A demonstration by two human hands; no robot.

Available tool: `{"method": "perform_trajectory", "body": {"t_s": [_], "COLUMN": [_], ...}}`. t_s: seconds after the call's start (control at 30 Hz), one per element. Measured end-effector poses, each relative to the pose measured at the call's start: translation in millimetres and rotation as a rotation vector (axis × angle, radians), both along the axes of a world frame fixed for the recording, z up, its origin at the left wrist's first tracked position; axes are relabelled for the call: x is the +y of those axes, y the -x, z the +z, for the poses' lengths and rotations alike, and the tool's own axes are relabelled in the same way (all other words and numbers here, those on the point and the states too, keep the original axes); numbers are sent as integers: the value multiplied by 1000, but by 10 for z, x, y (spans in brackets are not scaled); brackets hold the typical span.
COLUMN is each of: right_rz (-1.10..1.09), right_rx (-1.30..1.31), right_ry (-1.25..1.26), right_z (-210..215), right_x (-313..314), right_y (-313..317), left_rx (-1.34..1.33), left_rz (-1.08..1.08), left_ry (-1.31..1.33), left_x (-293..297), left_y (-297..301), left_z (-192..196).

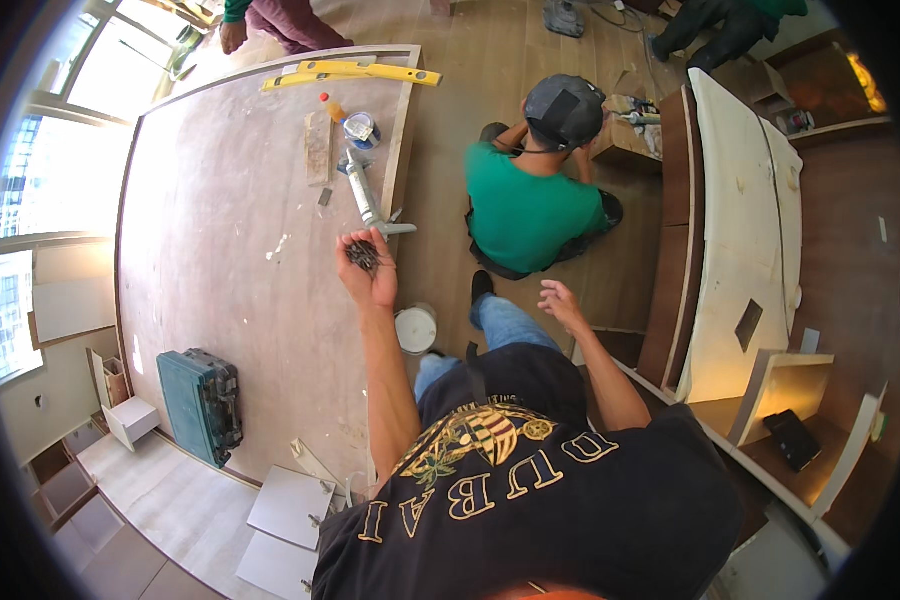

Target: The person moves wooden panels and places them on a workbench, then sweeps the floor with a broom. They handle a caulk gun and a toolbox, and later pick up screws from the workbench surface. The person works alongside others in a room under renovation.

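Observation:
Palm up over the edge of the large wooden board point(270, 300), my left hand point(378, 287) cups a small heap of dark screws point(362, 256). Just beyond its fingertips lies a caulking gun point(363, 195) with a pale tube in it. My right hand point(562, 303) hangs in the air above the floor, fingers loosely apart and nothing visible in them. Nearest to it is a person in a green shirt point(535, 205) and dark cap, crouching with their back to me; their hands are mostly hidden.
Yellow spirit levels point(355, 72), an orange bottle point(333, 108), a can point(361, 130) and a wood strip point(318, 148) lie on the board's far part. A teal tool case point(198, 405) stands nearer. A white bucket point(416, 329) sits beside my legs. Cabinet panels point(740, 240) line the right.

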State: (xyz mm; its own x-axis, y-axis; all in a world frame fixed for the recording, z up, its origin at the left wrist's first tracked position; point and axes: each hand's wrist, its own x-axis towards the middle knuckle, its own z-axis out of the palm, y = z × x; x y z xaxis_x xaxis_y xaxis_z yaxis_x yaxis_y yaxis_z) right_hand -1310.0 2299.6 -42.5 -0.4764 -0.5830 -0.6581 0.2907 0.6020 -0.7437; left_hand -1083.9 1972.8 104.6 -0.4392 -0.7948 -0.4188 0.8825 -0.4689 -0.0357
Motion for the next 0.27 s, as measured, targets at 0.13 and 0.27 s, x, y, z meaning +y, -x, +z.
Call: {"method": "perform_trajectory", "body": {"t_s": [0.13, 0.27], "right_rz": [-220, -416], "right_rx": [-135, -109], "right_ry": [-159, -281], "right_z": [-54, -220], "right_x": [428, 837], "right_y": [361, 437], "left_rx": [25, -38], "left_rz": [-8, -56], "left_ry": [62, 15], "left_x": [-368, -742], "left_y": [459, 931], "left_z": [183, 130]}}
